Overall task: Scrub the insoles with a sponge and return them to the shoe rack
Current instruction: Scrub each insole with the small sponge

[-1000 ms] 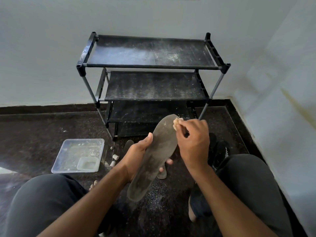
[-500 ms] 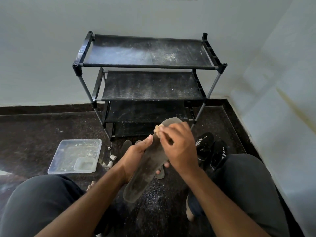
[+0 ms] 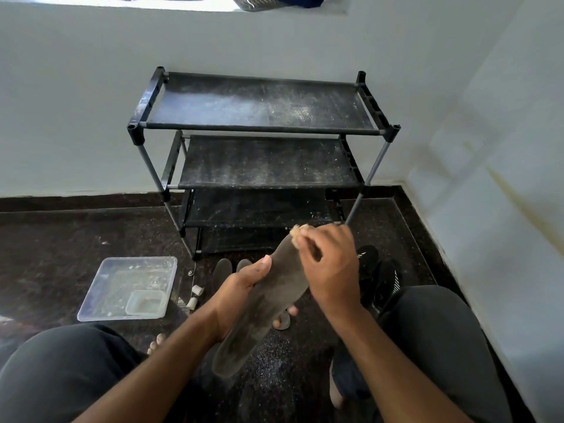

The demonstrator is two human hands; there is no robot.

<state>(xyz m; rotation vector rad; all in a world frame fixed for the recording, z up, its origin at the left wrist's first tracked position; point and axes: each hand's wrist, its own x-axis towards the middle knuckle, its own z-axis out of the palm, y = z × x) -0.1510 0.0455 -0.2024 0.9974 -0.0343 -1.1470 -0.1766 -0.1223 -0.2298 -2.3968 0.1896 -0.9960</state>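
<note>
Item 1, grey insole (image 3: 268,303): held in the air over my lap, long axis running from low and near me to high and away, its upper end pointing toward the shoe rack (image 3: 262,129) and a little rightward, its worn face turned up toward me.

Item 2, my left hand (image 3: 241,288): cradles the insole from beneath at mid-length, thumb pressed along the left edge, fingertips curling out past the right edge.

Item 3, my right hand (image 3: 329,270): wrist bent, back of hand up, fingers bunched together and pinching a small tan sponge (image 3: 295,231) against the insole's upper end; how much sponge lies under the fingers I cannot tell.

Item 4, clear plastic tray (image 3: 122,288): on the dark floor to my left, a smaller tub inside.

Item 5, black sneakers (image 3: 378,276): on the floor behind my right hand.
</note>
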